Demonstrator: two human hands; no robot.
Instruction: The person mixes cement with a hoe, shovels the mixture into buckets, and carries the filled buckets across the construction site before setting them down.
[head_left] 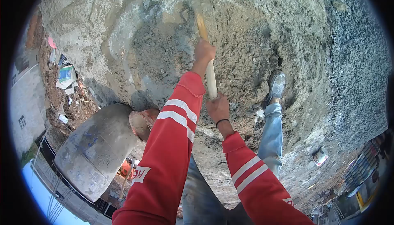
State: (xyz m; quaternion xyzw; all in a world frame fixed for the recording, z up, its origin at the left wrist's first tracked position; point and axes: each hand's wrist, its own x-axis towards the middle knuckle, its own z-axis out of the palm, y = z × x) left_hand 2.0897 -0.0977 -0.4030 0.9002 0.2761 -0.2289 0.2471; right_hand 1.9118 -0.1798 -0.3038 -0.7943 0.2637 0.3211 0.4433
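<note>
Pale wood fills both grips: the left hand (205, 50) clenches the tool handle (211, 79), and the right hand (218, 108) wraps its fingers round the nearer end. The handle slants out over the damp mix (244, 46) (its head I can't make out). Working that mix seems the step in hand; the next move probably calls for a steady two-handed pull.
</note>
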